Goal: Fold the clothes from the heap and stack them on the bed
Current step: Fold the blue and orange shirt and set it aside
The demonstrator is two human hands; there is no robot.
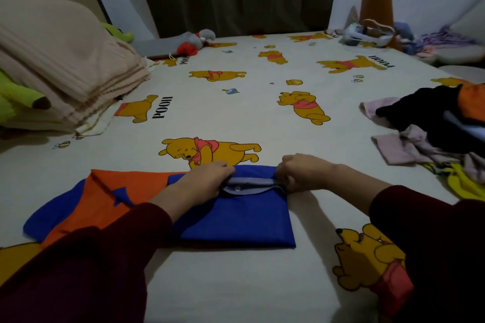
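Cream bedding printed with yellow cartoon bears covers the bed (236,113), dark curtains hang behind it, and a folded beige blanket (65,65) sits well off to the left of the working hands. From the head camera, the left hand (207,178) and the right hand (301,173) each curl their fingers around the far edge of a blue and orange shirt (236,217), pinching it on either side of the pale grey collar (246,187), which lies between the two grips. Below the grips the blue body lies flat and squared; to the left of the left hand an orange panel and a blue sleeve spread out unfolded. The heap (433,128) of dark, pink and yellow clothes lies well to the right of the right hand. If one hand pulls harder than the other, the fold would likely skew and the collar bunch; the fabric looks smooth and thin, so layers could slip apart when lifted.
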